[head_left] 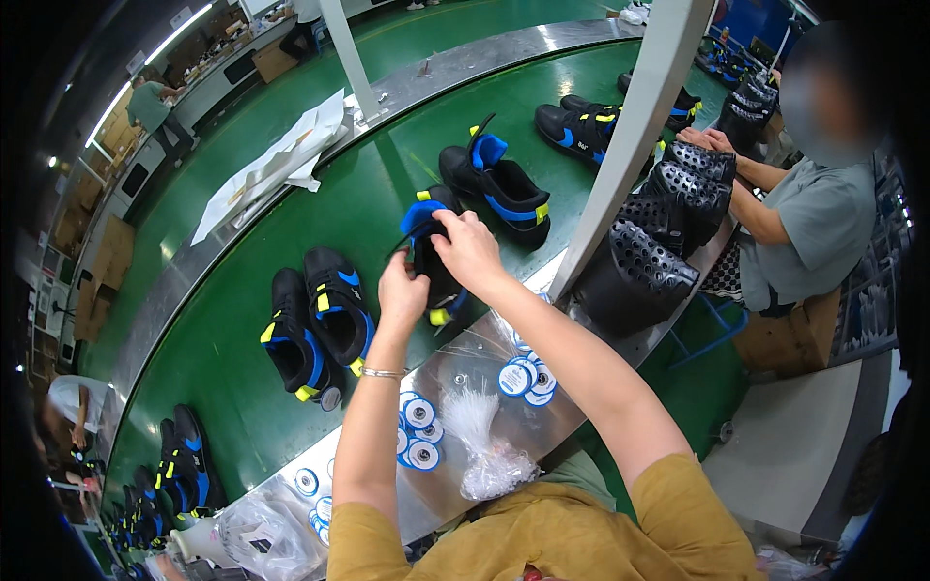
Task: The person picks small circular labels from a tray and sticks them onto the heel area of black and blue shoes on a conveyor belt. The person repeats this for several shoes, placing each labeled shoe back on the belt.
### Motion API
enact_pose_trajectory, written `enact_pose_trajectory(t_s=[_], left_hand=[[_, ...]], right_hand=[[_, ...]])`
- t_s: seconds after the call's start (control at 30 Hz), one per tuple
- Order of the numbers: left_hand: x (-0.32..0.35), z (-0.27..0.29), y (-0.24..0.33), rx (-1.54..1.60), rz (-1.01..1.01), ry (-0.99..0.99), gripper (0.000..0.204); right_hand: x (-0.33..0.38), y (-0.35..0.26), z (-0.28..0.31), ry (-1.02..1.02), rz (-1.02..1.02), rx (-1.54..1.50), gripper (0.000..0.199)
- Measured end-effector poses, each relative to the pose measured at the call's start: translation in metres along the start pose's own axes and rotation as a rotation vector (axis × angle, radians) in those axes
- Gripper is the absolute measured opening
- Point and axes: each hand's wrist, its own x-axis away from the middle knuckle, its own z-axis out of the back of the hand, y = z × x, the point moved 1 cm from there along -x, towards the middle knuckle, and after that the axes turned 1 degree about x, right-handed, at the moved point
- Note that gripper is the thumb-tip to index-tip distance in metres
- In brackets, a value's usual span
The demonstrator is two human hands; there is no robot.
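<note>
Round tags [418, 414] lie in three small clusters beside one plastic bag [484, 455]. Left hand [403, 289] and right hand [465, 247], arms outstretched, both grip one shoe [433, 254] over the green belt [242, 387]; two shoes [315, 329] rest left, one beyond.

A green conveyor belt [291, 407] curves through the view. On it sit 2 black and blue shoes [315, 329], another shoe [499, 184] farther along, and white papers [281, 160]. Round blue and white tags [418, 431] and a clear bag of plastic ties [484, 445] lie on the metal ledge [455, 363]. A co-worker [814, 213] sits beside stacked black perforated soles [668, 223].
</note>
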Motion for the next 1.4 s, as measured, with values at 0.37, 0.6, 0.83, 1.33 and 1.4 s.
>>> enact_pose_trajectory(t_s=[0.37,0.6,0.83,1.33,1.4], left_hand=[[-0.026,0.047,0.029,0.287,-0.311,0.048,0.080],[-0.059,0.054,0.041,0.218,-0.372,-0.237,0.043],[-0.041,0.067,0.003,0.197,-0.432,-0.181,0.029],[0.018,0.018,-0.018,0.144,0.006,0.411,0.053],[0.016,0.014,-0.018,0.094,-0.031,0.417,0.049]], right_hand=[[0.004,0.005,-0.021,0.175,0.186,-0.287,0.012],[0.001,0.018,-0.036,0.230,0.145,-0.538,0.015],[-0.008,0.017,-0.042,-0.073,-0.497,-1.138,0.009],[0.016,-0.039,-0.021,-0.051,0.468,-0.120,0.036],[0.013,-0.046,-0.024,-0.107,0.469,0.021,0.037]])
